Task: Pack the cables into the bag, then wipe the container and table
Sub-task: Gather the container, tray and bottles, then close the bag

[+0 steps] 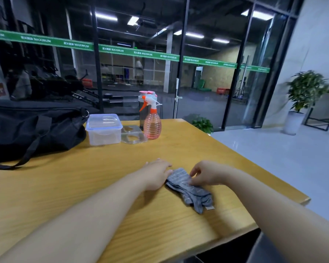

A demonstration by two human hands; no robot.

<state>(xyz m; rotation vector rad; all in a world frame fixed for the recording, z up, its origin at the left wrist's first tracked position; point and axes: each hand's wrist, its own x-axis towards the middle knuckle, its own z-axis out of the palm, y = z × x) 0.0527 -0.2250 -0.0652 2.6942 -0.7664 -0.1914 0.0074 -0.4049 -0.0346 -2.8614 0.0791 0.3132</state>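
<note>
Closest to the person, both bare forearms stretch out over the wooden table (103,186), meeting at a gray striped cloth (190,188) that lies crumpled near the table's right edge. The left hand (156,173) lies flat, fingers fairly straight, its fingertips resting at the cloth's far left corner. The right hand (205,175) arches over the cloth from the other side, fingers curled down and pinching a fold of the fabric near its top. A small tag pokes out of the cloth's near end. Farther back on the left sits a black bag (30,130), zipped or at least drawn together on top as far as I can tell, with a strap trailing down onto the tabletop. Just beside it on the right stands a clear plastic container (103,130) with its lid on. Next to that lies a clear plastic tray (133,137), and behind the tray stands a pink spray bottle (152,122) with a white and orange trigger, a dark bottle (141,112) with a pink top close behind it. Beyond the table runs a glass wall crossed by a green band, with a potted plant (306,92) over at the right.
</note>
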